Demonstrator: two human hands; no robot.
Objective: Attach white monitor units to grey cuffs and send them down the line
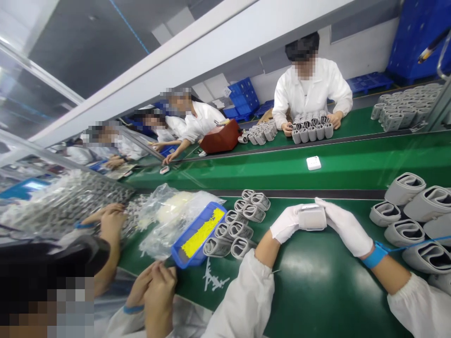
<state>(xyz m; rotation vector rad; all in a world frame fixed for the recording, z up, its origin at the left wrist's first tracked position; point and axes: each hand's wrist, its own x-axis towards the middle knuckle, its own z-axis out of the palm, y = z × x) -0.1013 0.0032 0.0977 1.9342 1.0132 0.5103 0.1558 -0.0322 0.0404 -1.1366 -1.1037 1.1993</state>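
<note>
My gloved left hand (287,222) and my gloved right hand (347,226) hold a rolled grey cuff (313,219) between them, above the green worktop. Its near side is pale and smooth, and a white edge shows along its top. The fingers of both hands close on its two ends and are partly hidden behind it. To the left of my left hand stands a group of rolled grey cuffs (237,230). More and larger-looking rolled cuffs (405,230) stand on the right, beyond my right wrist, which wears a blue strap (376,255) with a cord.
A white device (313,163) lies on the green conveyor belt (275,170) ahead. Left are a blue tray (178,252) of yellow pieces, white strips (213,277) and plastic bags (158,234). A co-worker's hands (155,288) are close by at left; another person (310,89) handles cuffs opposite.
</note>
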